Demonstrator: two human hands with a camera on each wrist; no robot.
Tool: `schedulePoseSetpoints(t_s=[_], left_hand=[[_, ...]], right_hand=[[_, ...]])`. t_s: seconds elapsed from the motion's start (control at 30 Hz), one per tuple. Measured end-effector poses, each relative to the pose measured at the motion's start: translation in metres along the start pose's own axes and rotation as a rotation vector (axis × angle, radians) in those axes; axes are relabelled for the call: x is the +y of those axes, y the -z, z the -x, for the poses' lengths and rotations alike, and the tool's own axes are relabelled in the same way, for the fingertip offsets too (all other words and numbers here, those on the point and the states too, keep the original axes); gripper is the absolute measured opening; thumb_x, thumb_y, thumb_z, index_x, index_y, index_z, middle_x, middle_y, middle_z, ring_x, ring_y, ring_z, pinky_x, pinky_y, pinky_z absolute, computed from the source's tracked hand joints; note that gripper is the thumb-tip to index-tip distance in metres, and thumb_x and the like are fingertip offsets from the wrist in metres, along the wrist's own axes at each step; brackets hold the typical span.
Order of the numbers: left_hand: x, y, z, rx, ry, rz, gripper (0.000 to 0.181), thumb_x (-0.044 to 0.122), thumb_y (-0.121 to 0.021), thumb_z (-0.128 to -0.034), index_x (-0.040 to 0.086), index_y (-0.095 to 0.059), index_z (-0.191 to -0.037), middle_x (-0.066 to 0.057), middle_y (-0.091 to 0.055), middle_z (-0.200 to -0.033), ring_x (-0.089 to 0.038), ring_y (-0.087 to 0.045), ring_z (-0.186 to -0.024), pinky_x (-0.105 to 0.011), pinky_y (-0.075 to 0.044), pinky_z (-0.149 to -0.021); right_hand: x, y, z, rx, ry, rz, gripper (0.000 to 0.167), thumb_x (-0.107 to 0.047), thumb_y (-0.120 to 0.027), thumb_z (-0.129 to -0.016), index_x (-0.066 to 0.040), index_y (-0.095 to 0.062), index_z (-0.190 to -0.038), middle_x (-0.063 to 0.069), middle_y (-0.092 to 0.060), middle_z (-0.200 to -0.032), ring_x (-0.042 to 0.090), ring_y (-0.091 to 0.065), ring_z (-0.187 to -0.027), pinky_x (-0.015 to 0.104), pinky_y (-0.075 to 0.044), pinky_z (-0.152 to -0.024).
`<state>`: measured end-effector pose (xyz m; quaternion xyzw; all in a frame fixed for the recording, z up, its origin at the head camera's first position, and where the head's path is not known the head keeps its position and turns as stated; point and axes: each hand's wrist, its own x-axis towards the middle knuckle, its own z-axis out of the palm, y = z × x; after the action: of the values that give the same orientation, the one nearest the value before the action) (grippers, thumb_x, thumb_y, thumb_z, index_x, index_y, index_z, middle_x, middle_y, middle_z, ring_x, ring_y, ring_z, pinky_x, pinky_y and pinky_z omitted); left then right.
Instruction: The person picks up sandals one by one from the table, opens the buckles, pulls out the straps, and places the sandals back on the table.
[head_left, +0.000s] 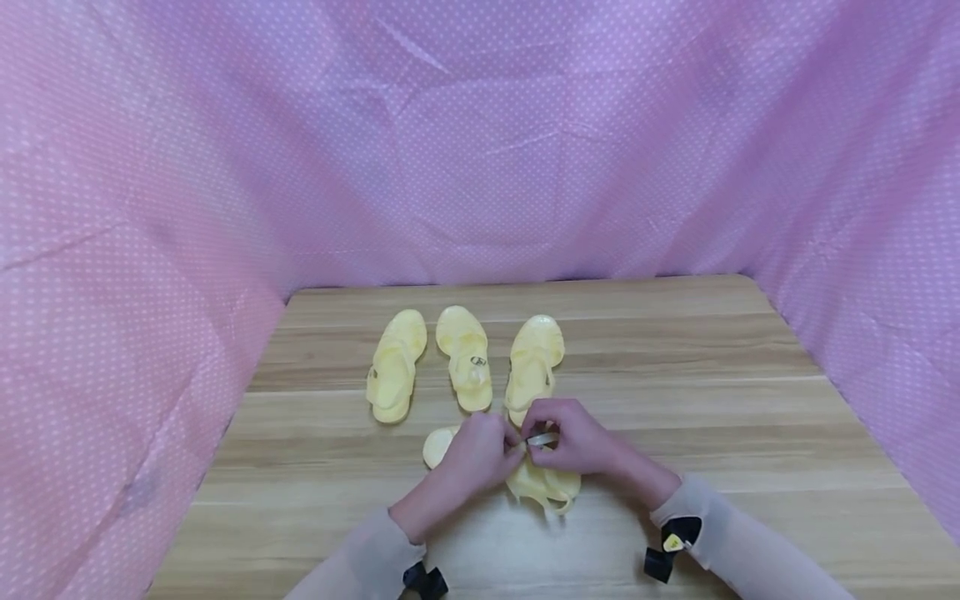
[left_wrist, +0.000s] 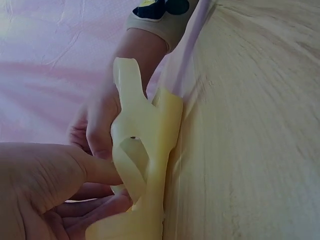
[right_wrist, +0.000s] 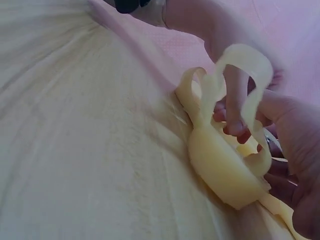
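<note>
A pale yellow sandal (head_left: 542, 485) lies crosswise on the table in front of the person, its other rounded end (head_left: 438, 447) showing beyond the left hand. The left hand (head_left: 478, 452) pinches a part of its strap near the middle of the shoe. Close against it, the right hand (head_left: 572, 435) pinches the pale strap end (head_left: 543, 438), and the fingertips of both hands nearly meet. In the right wrist view, a looped strap (right_wrist: 250, 62) stands up from the sandal in front of the fingers. Fingers partly hide the fastening point.
Behind the hands, three more yellow sandals lie in a row: a left one (head_left: 392, 379), a middle one (head_left: 463, 350) and a right one (head_left: 534, 350) close to the fingers. The wooden table (head_left: 712, 400) is enclosed by pink dotted cloth (head_left: 480, 167).
</note>
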<state>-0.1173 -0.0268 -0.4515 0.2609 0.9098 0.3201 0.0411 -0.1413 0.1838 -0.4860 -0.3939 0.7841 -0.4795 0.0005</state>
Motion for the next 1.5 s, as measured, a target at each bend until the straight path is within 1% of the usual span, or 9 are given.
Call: schedulePoseSetpoints(t_s=[0.23, 0.33, 0.43, 0.53, 0.73, 0.9, 1.1, 1.37, 1.5], left_hand=[[-0.006, 0.000, 0.003, -0.033, 0.053, 0.000, 0.044, 0.007, -0.078, -0.0856, 0.020, -0.051, -0.053, 0.017, -0.035, -0.049, 0.007, -0.027, -0.044, -0.013, -0.020, -0.042], [-0.009, -0.001, 0.003, -0.017, 0.051, 0.043, 0.029, 0.013, -0.081, -0.0880, 0.016, -0.068, -0.062, 0.013, -0.057, -0.057, 0.006, -0.044, -0.052, -0.012, -0.035, -0.047], [-0.011, 0.000, 0.004, -0.003, 0.047, 0.102, 0.007, 0.015, -0.081, -0.0899, 0.011, -0.084, -0.086, 0.002, -0.077, -0.077, 0.004, -0.059, -0.063, -0.014, -0.049, -0.055], [-0.011, 0.002, 0.003, -0.011, 0.035, 0.160, 0.009, 0.014, -0.080, -0.0915, 0.010, -0.086, -0.097, -0.001, -0.081, -0.085, 0.004, -0.062, -0.065, -0.015, -0.053, -0.058], [-0.013, 0.002, 0.001, -0.016, 0.073, 0.217, 0.006, 0.013, -0.083, -0.0909, 0.010, -0.086, -0.095, 0.001, -0.081, -0.081, 0.007, -0.060, -0.063, -0.015, -0.053, -0.059], [-0.014, -0.003, 0.002, -0.014, 0.088, 0.259, 0.004, 0.011, -0.086, -0.0870, 0.008, -0.085, -0.090, 0.001, -0.080, -0.077, 0.007, -0.060, -0.060, -0.016, -0.054, -0.058], [-0.019, -0.003, 0.006, 0.009, 0.103, 0.260, 0.004, 0.008, -0.088, -0.0844, 0.007, -0.084, -0.086, 0.000, -0.079, -0.075, 0.006, -0.061, -0.061, -0.015, -0.054, -0.058], [-0.016, -0.006, 0.005, -0.032, 0.090, 0.296, 0.004, 0.009, -0.086, -0.0864, 0.007, -0.084, -0.085, -0.001, -0.079, -0.076, 0.009, -0.061, -0.061, -0.014, -0.055, -0.059], [-0.018, -0.002, 0.006, -0.015, 0.109, 0.308, 0.006, 0.008, -0.087, -0.0852, 0.007, -0.082, -0.082, 0.000, -0.077, -0.072, 0.008, -0.060, -0.060, -0.014, -0.054, -0.058]], right_hand=[[-0.001, -0.004, 0.003, 0.021, -0.117, -0.009, 0.023, 0.003, -0.074, -0.074, -0.015, -0.071, -0.088, -0.002, -0.071, -0.084, 0.011, -0.068, -0.076, 0.026, -0.061, -0.064], [-0.002, -0.003, 0.003, 0.007, -0.116, -0.021, 0.021, 0.002, -0.074, -0.076, -0.014, -0.071, -0.089, -0.001, -0.071, -0.085, 0.007, -0.067, -0.076, 0.026, -0.061, -0.062], [-0.002, -0.002, 0.002, -0.002, -0.110, -0.028, 0.022, 0.004, -0.075, -0.078, -0.013, -0.072, -0.090, -0.002, -0.073, -0.087, 0.004, -0.067, -0.079, 0.025, -0.061, -0.063], [0.000, 0.000, 0.001, -0.016, -0.104, -0.026, 0.023, 0.005, -0.076, -0.079, -0.013, -0.073, -0.092, -0.002, -0.074, -0.090, 0.005, -0.069, -0.081, 0.026, -0.062, -0.064], [0.002, 0.004, 0.002, -0.043, -0.100, -0.017, 0.023, 0.002, -0.079, -0.082, -0.016, -0.074, -0.095, -0.001, -0.075, -0.093, 0.013, -0.071, -0.083, 0.024, -0.061, -0.065], [0.001, 0.002, 0.006, -0.047, -0.051, -0.023, 0.022, 0.002, -0.079, -0.083, -0.015, -0.074, -0.096, 0.002, -0.075, -0.092, 0.019, -0.071, -0.080, 0.024, -0.059, -0.062], [0.001, -0.002, 0.002, -0.037, -0.047, -0.028, 0.023, 0.002, -0.079, -0.083, -0.016, -0.074, -0.097, 0.000, -0.076, -0.094, 0.018, -0.072, -0.082, 0.024, -0.060, -0.063], [0.001, -0.002, 0.009, -0.028, -0.039, -0.057, 0.027, 0.009, -0.075, -0.079, -0.012, -0.072, -0.096, 0.003, -0.075, -0.093, 0.017, -0.073, -0.085, 0.028, -0.065, -0.070], [0.001, -0.002, 0.007, -0.023, -0.044, -0.073, 0.028, 0.010, -0.075, -0.080, -0.013, -0.072, -0.097, 0.003, -0.074, -0.094, 0.017, -0.072, -0.084, 0.027, -0.064, -0.067]])
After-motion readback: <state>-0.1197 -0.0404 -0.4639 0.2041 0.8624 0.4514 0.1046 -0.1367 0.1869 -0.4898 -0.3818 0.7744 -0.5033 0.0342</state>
